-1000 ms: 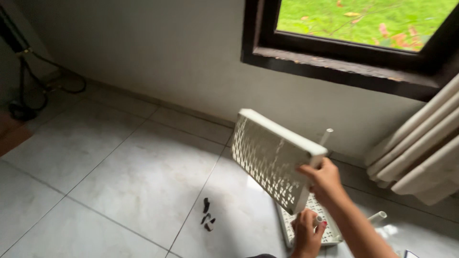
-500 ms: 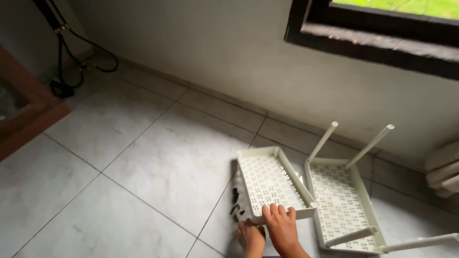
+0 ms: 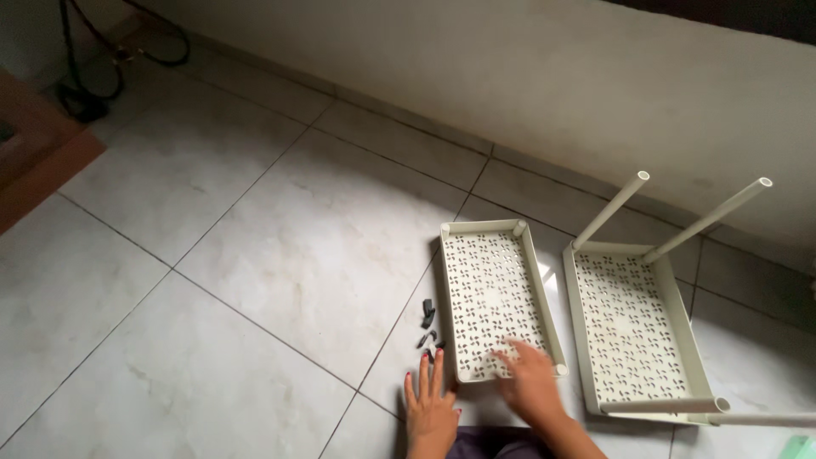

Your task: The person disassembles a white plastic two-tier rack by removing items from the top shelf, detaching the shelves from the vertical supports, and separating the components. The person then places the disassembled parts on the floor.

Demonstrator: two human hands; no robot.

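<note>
The right hand (image 3: 531,387) is smeared by motion blur, so its fingers cannot be told apart. It covers the near corner of the left tray (image 3: 491,293). The small black pieces (image 3: 430,327) are too tiny to identify. The bottom edge cuts off both wrists, and the right edge cuts the pole (image 3: 765,418).

Floor (image 3: 255,255): large pale glossy tiles with dark grout lines, brightest at centre (light falls from above right). Wall (image 3: 510,68): plain off-white with low skirting. Black cables (image 3: 85,76) lie upper left beside brown wooden furniture (image 3: 34,161).
</note>
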